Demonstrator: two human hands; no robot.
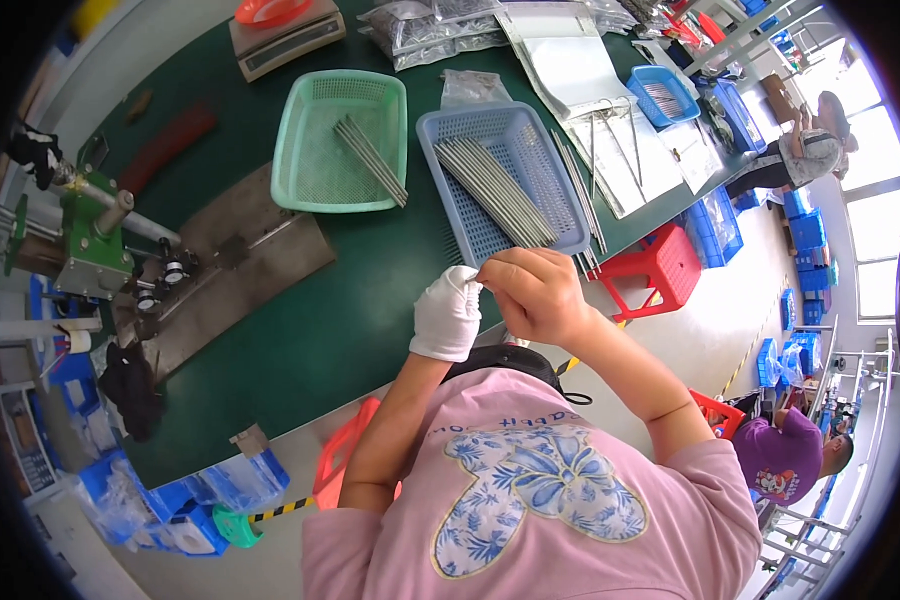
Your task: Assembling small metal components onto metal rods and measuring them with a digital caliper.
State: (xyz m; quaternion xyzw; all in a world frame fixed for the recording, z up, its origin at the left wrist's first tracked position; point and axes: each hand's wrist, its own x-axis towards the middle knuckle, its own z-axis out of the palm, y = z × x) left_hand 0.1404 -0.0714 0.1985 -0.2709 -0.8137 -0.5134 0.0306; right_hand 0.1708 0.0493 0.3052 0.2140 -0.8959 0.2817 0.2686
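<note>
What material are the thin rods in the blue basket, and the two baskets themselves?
The rods look like bare metal: grey, straight, with a dull shine. The blue basket and the green basket look like moulded plastic: even colour, fine mesh walls, matte surface.

Red stool (pixel 660 270), green basket (pixel 315 170)

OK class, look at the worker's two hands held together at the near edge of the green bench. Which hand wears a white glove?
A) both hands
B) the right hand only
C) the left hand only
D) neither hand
C: the left hand is covered by a white glove, while the right hand beside it is bare, both raised just in front of the blue basket of thin metal rods.
</note>
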